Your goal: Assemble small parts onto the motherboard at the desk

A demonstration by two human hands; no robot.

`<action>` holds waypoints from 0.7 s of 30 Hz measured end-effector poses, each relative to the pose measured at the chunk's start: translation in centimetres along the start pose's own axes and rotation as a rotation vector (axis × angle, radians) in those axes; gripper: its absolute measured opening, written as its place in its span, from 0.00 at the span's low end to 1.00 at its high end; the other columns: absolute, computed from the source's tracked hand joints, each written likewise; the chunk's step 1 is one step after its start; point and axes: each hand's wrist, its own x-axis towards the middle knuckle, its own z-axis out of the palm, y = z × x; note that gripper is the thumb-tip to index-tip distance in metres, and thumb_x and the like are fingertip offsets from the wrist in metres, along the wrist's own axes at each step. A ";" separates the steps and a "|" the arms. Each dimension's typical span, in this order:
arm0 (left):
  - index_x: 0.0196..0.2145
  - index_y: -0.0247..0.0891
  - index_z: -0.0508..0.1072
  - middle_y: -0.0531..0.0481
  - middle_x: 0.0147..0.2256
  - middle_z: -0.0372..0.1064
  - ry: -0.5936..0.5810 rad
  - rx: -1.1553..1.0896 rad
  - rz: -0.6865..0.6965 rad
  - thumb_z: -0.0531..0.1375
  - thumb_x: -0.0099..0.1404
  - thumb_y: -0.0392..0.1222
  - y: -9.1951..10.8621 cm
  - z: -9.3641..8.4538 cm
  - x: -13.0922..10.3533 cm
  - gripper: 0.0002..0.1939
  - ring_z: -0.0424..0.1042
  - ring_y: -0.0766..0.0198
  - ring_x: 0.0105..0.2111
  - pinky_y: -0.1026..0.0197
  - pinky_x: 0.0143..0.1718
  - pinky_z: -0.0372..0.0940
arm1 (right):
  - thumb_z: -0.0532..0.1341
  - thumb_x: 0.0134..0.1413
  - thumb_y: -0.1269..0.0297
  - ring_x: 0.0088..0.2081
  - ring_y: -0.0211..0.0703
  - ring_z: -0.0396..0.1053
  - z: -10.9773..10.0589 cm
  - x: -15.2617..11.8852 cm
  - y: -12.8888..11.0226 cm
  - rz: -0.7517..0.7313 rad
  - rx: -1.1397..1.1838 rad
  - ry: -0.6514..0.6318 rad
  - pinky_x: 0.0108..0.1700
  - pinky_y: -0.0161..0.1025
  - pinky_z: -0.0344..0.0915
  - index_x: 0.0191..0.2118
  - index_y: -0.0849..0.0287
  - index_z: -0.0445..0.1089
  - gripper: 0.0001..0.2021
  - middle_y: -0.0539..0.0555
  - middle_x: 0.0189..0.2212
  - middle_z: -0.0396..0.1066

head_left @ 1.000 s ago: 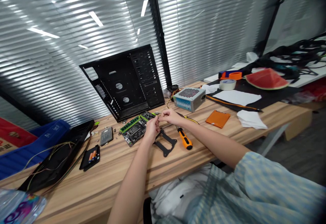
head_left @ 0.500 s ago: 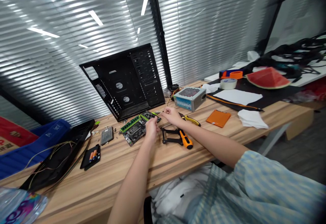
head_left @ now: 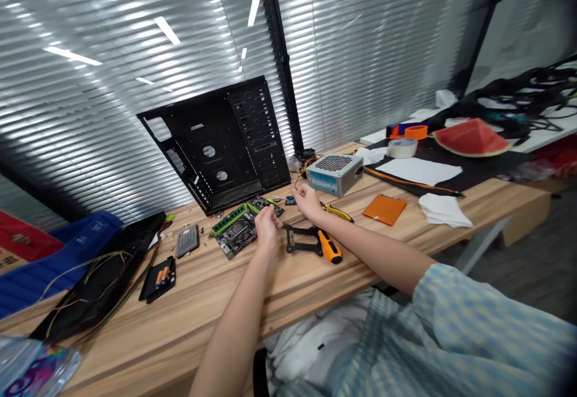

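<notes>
A motherboard (head_left: 238,233) lies flat on the wooden table, a green memory stick (head_left: 228,220) along its upper side. My left hand (head_left: 268,226) is at the board's right edge, its fingers curled together; whether they grip anything is hidden. Just beyond the board, my right hand (head_left: 308,201) is closed in a pinch, and what it holds, if anything, is too small to make out. A small dark blue piece (head_left: 291,201) lies left of its fingertips. Below that hand are a black bracket (head_left: 305,249) and an orange and black screwdriver (head_left: 330,247). Yellow-handled pliers (head_left: 339,212) lie behind the wrist.
Behind the board stands a black computer case (head_left: 216,144), with a power supply (head_left: 336,175) to its right. An orange square pouch (head_left: 384,209) and white paper (head_left: 444,210) lie at right. At left are a hard drive (head_left: 187,241), a battery holder (head_left: 157,280) and a blue bin (head_left: 101,228).
My right hand has shifted slightly right and up, away from my left. The small dark blue piece is now plainer beside it. My left hand stays by the board.
</notes>
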 end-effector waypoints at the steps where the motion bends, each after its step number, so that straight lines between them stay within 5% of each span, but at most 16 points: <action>1: 0.21 0.40 0.51 0.64 0.15 0.41 -0.009 -0.019 0.002 0.64 0.51 0.42 0.1 -0.1 0.0 0.21 0.43 0.76 0.14 0.69 0.17 0.44 | 0.61 0.51 0.58 0.19 0.33 0.50 0.0 0.1 0.0 0.081 0.113 -0.034 0.23 0.33 0.49 0.22 0.55 0.52 0.17 0.42 0.16 0.49; 4: 0.21 0.40 0.52 0.63 0.16 0.43 -0.009 -0.066 -0.005 0.65 0.51 0.45 0.3 -0.5 0.3 0.22 0.45 0.76 0.14 0.68 0.18 0.47 | 0.65 0.46 0.52 0.16 0.29 0.44 -0.1 0.3 -0.4 0.293 0.439 -0.142 0.19 0.30 0.45 0.24 0.55 0.51 0.21 0.39 0.16 0.46; 9: 0.19 0.40 0.53 0.61 0.16 0.46 0.010 0.006 -0.010 0.61 0.55 0.49 -0.1 -1.5 1.5 0.20 0.49 0.74 0.15 0.67 0.20 0.52 | 0.69 0.42 0.51 0.15 0.27 0.42 -1.4 0.4 -1.7 0.369 0.657 -0.287 0.18 0.28 0.48 0.26 0.55 0.51 0.24 0.37 0.15 0.45; 16: 0.28 0.39 0.66 0.56 0.23 0.61 -0.069 0.872 0.358 0.62 0.53 0.41 -1.0 -1.9 1.0 0.08 0.62 0.66 0.25 0.63 0.30 0.57 | 0.71 0.41 0.51 0.16 0.28 0.42 -2.0 0.3 -2.8 0.323 0.759 -0.395 0.18 0.28 0.48 0.27 0.55 0.50 0.26 0.37 0.14 0.44; 21: 0.38 0.38 0.68 0.46 0.37 0.67 -0.235 1.297 0.624 0.65 0.52 0.38 -1.4 -2.1 -0.1 0.15 0.67 0.57 0.41 0.55 0.46 0.62 | 0.71 0.42 0.52 0.16 0.28 0.40 -2.7 0.5 -3.5 0.290 0.856 -0.515 0.19 0.28 0.45 0.27 0.55 0.51 0.26 0.38 0.15 0.43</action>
